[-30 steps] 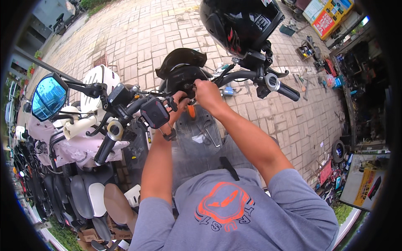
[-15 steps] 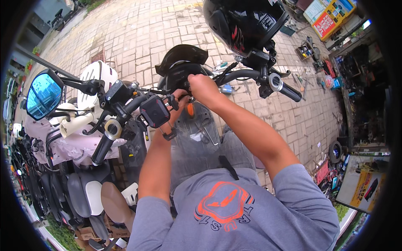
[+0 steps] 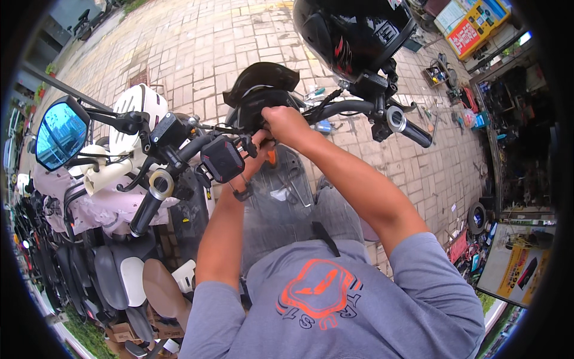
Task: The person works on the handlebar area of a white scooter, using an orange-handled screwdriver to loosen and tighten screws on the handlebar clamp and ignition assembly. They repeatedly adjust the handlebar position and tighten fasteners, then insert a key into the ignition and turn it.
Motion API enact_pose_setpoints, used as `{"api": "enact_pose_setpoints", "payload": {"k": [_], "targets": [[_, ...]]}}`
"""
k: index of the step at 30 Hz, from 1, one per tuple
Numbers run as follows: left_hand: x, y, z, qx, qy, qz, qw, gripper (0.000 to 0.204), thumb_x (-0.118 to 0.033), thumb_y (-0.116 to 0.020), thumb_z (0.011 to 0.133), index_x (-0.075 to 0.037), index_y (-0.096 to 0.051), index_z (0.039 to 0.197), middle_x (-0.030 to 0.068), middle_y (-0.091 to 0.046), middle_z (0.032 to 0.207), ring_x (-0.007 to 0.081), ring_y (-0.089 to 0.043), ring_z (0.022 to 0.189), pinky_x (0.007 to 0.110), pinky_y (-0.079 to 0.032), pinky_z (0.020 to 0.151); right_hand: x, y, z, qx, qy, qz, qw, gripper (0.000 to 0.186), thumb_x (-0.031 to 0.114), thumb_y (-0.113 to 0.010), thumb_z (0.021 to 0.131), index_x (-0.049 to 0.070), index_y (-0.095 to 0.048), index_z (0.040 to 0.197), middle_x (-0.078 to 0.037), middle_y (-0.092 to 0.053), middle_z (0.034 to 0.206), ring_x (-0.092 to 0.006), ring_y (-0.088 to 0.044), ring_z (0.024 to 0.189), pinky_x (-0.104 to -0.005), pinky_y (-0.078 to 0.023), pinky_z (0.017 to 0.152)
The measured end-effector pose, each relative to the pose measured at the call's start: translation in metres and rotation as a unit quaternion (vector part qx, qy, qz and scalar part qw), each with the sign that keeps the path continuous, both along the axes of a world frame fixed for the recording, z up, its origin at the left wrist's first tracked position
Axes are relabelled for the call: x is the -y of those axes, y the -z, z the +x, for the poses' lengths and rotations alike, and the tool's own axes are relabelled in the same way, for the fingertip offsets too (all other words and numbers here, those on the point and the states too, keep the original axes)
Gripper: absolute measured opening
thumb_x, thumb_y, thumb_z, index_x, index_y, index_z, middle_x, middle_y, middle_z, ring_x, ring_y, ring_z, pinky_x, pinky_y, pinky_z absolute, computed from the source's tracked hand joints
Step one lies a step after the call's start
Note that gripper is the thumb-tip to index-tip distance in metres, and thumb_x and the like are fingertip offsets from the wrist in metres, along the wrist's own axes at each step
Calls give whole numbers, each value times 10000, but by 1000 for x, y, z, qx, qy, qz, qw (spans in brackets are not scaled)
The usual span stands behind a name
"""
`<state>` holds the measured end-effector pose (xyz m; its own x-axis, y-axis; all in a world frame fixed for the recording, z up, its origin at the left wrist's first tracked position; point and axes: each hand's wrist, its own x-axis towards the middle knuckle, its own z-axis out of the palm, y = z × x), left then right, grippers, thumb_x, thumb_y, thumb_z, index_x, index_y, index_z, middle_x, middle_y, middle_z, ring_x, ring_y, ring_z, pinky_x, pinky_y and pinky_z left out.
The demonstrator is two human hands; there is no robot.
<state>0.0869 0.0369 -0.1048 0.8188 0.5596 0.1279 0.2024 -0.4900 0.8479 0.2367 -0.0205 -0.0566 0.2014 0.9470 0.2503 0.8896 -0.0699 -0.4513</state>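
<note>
Both hands meet at the black front panel (image 3: 251, 109) of an electric scooter, between its handlebar grips. My right hand (image 3: 284, 125) is closed with the knuckles up, and whatever its fingers hold is hidden. Just below and left of it, my left hand (image 3: 258, 146) has its fingers bent together, partly behind the phone holder (image 3: 222, 160). What the left fingers grip cannot be made out. A small orange piece (image 3: 271, 157) shows beside them. Lower down, a bent metal tool (image 3: 299, 191) and a pale scrap (image 3: 279, 194) lie on the dusty grey footboard (image 3: 263, 218).
A black helmet (image 3: 353, 36) hangs over the right handlebar grip (image 3: 412, 130). On the left are the other grip (image 3: 146, 209), a mirror (image 3: 63, 133) and closely parked scooters (image 3: 119, 275). Scattered tools and a parts box (image 3: 436, 73) lie on the paving at right.
My left hand has risen slightly and covers more of the orange piece. My right hand has shifted a little left and its wrist has turned slightly.
</note>
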Motion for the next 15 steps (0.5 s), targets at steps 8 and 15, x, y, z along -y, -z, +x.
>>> {"api": "enact_pose_setpoints", "payload": {"k": [8, 15], "targets": [[-7, -25, -6, -87, 30, -87, 992, 165, -123, -538, 908, 19, -587, 977, 81, -614, 688, 140, -612, 603, 283, -490, 577, 3, -5, -1, -56, 72, -7, 996, 61, 41, -597, 755, 3, -561, 786, -197, -651, 754, -377, -639, 743, -449, -507, 642], [5, -9, -3, -60, -16, 9, 998, 201, -130, -561, 899, 19, -619, 1021, 82, -634, 710, 125, -594, 585, 273, -474, 563, 6, -5, 3, -75, 49, 16, 996, 107, 77, -638, 762, 4, -560, 770, -206, -637, 729, -379, -632, 737, -450, -497, 627]]}}
